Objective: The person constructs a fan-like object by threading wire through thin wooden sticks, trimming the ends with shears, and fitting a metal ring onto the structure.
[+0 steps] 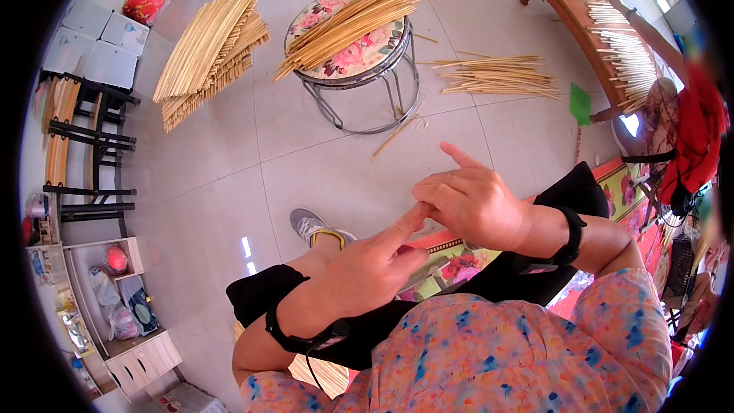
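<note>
Taking the meeting point of the hands as the dial's centre, with twelve straight ahead: the left hand (375,269) reaches in from seven, its index finger extended and the others loosely bent, and the right hand (470,203) comes in from three, its fingers mostly curled and one standing out toward twelve. The two touch at the left index fingertip, above the lap. No object shows in either grip; whether something small is pinched between the fingertips I cannot tell.

At eleven stands a round stool (353,78) with a floral seat and metal legs. A bundle of thin wooden sticks (352,27) crosses it diagonally, overhanging the rim at the seat's two and eight o'clock. At one, loose sticks (497,76) lie on the tiled floor (306,172); at ten, a stack of sticks (206,50) lies in crossed layers. A wide stretch of tile runs from the hands to the stool and on round toward nine, with the grey sneaker (312,223) at its near edge.

Space is tighter between one and two, where a wooden bench (569,15) carries a row of pale sticks (623,53) along its far edge.
</note>
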Action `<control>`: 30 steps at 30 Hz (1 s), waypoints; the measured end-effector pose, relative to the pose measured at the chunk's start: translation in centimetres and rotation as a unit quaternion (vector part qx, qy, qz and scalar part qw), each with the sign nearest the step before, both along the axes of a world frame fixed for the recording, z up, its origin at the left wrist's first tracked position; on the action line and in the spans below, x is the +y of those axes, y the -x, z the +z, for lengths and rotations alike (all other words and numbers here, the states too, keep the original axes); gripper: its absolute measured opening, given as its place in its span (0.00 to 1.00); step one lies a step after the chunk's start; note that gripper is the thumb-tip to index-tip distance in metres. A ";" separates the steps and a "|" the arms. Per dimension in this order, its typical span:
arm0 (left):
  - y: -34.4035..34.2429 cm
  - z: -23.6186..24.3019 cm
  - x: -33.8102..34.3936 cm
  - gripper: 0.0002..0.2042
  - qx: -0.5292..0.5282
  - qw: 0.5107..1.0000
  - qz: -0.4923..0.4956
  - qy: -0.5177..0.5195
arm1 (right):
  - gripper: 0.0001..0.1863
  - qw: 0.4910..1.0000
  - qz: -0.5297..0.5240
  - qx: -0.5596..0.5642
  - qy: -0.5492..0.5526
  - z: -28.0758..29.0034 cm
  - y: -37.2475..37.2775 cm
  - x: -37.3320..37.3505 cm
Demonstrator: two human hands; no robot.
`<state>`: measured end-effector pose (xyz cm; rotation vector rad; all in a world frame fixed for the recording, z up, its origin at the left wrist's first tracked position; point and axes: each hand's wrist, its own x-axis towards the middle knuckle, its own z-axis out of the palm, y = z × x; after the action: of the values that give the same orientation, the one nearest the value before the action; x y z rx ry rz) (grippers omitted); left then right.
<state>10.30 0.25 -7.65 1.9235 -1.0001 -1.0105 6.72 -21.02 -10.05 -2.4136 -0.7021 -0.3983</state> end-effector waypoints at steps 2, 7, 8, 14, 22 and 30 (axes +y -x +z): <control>-0.1 -0.4 0.1 0.08 -0.052 0.995 -0.002 0.079 | 0.14 1.000 0.000 0.015 0.015 0.4 -0.1 -0.2; -0.6 0.9 0.7 0.08 -0.034 0.962 0.020 0.269 | 0.14 0.993 -0.083 0.082 0.002 0.6 -1.1 -1.7; -0.8 0.8 0.9 0.07 -0.099 0.960 0.012 0.263 | 0.14 0.993 -0.085 0.083 0.003 0.8 -1.0 -1.9; -1.1 0.6 0.1 0.05 -0.354 0.920 -0.041 0.165 | 0.15 0.962 0.000 0.246 -0.115 1.8 -0.7 -1.6; -1.1 -0.2 0.0 0.04 -0.478 0.865 -0.093 0.126 | 0.14 0.948 0.097 0.299 -0.051 1.6 -0.5 -1.3; -0.1 -0.7 -0.4 0.04 -0.505 0.849 -0.107 0.109 | 0.09 0.960 0.120 0.250 -0.042 0.5 -0.4 -1.3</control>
<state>10.44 -0.19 -8.38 2.1575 -1.8302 0.1363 7.10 -22.29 -9.56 -2.1802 -0.7114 0.2704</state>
